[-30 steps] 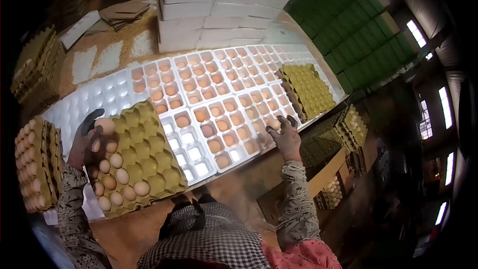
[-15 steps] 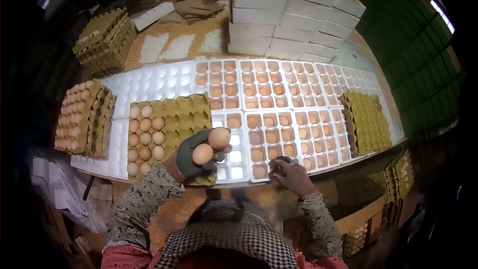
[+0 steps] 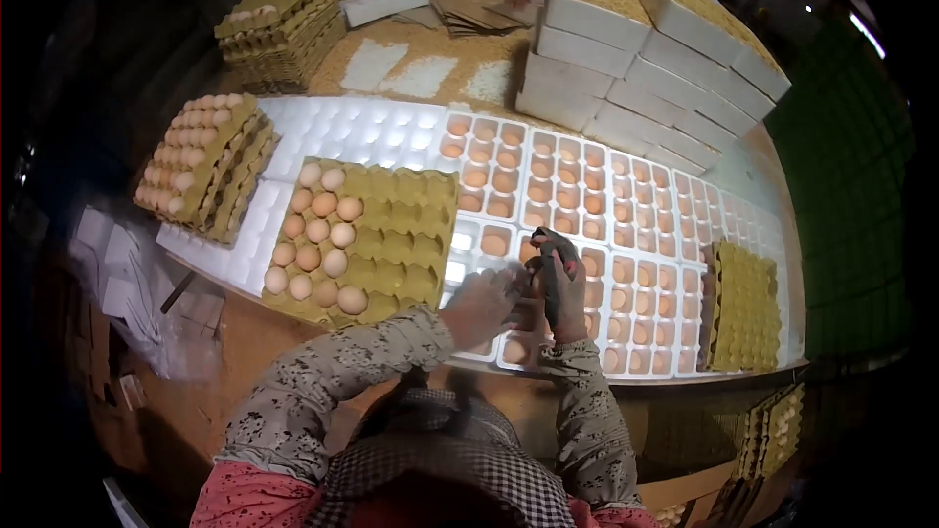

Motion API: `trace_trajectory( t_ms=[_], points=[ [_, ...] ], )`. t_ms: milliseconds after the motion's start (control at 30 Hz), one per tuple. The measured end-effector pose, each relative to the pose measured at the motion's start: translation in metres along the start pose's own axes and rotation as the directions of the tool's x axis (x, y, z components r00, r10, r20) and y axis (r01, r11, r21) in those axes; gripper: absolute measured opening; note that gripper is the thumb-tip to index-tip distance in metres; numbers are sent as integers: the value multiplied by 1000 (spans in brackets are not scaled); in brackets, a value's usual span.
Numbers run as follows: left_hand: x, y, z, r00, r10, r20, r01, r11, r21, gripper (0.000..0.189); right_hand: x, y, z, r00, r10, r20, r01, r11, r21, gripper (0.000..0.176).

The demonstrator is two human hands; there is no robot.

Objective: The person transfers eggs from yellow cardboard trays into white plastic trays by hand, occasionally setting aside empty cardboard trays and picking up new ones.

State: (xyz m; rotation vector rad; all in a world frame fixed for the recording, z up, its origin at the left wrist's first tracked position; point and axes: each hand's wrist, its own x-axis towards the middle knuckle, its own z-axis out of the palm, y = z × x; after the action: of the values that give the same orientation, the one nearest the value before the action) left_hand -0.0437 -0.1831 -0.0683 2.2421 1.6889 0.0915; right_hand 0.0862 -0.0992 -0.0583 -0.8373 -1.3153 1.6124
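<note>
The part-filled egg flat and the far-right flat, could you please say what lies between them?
Head view: white trays holding eggs, beneath the left hand and right hand.

The egg flat looks rough, matt pulp; white trays, glossy plastic.

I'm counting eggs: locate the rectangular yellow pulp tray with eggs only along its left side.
In the head view, the yellow pulp tray lies left of centre, between the egg-topped stack of yellow pulp trays and the person's left hand.
</note>
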Motion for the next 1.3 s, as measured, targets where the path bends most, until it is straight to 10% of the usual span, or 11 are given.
trace_trajectory(
  t_ms=[167,233,333,400,600,700,867,967,1033,1133,1300],
  points=[
    [-40,-4,16,992,98,-78,-66,935,349,47,32,55,27,864,-193,466,474,625,-620,23],
    [-84,-1,-52,999,21,39,-10,960,-281,43,32,61,29,784,-161,600,572,563,-596,27],
    [-171,-51,-92,913,-290,-286,241,951,-194,45,7,21,73,909,-227,350,398,721,-567,32],
    [-207,-83,-94,797,-479,-368,404,876,-264,49,-15,-23,124,655,-362,663,744,459,-485,42],
    [-218,-140,-51,973,-83,-216,132,966,222,58,-35,15,206,640,230,733,693,241,-680,50],
    [-227,-164,-52,957,-93,-274,53,987,-151,61,-23,9,185,842,63,536,283,794,-538,49],
    [-240,-248,-77,863,-502,-55,-145,-142,-979,34,-19,12,240,868,165,469,437,199,-878,51],
    [-216,-270,-89,776,-611,-160,-295,-126,-947,31,-15,26,246,846,253,470,470,65,-880,56],
    [-206,-264,-113,846,-360,-393,93,826,-556,26,-14,32,222,916,95,389,275,559,-783,60],
    [-181,-261,-95,952,3,-305,-43,991,-125,23,-1,23,212,964,-58,259,193,826,-530,65],
    [-160,-242,-106,985,161,66,-174,900,400,25,18,25,261,871,69,486,489,-38,-872,46]
  ],
)
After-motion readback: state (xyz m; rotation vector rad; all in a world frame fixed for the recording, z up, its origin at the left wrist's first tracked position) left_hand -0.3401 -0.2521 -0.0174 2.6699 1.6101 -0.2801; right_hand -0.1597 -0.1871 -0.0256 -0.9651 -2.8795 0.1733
